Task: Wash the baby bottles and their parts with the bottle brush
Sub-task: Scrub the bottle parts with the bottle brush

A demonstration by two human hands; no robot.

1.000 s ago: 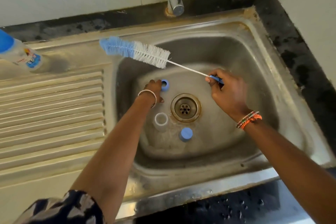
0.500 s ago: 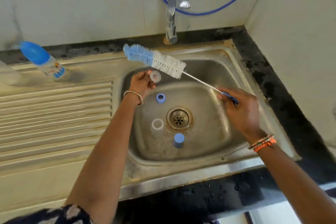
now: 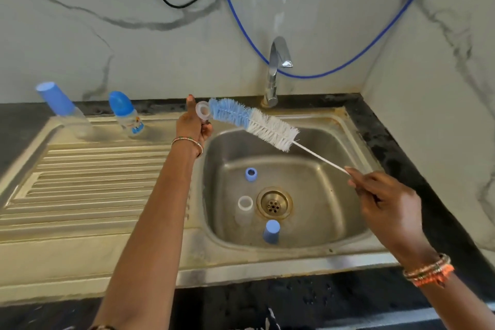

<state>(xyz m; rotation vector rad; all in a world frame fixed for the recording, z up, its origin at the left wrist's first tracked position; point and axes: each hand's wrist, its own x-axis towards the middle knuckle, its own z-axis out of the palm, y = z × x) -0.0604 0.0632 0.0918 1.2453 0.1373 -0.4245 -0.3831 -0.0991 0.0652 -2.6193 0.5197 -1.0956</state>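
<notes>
A clear bottle part (image 3: 202,112) was pinched in the fingers of the left hand (image 3: 191,126) above the sink's (image 3: 345,222) left rim. The bottle brush (image 3: 253,124) was held by its thin handle in the curled fingers of the right hand (image 3: 385,203), its blue bristle tip touching the clear part's open mouth.

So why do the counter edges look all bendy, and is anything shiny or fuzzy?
Head view: the wide-angle lens bows the sink rim and counter lines; soft daylight gleams on the tap and the basin wall; the bottle brush bristles and the clear part in the left hand look slightly soft; shadows are faint.
</notes>
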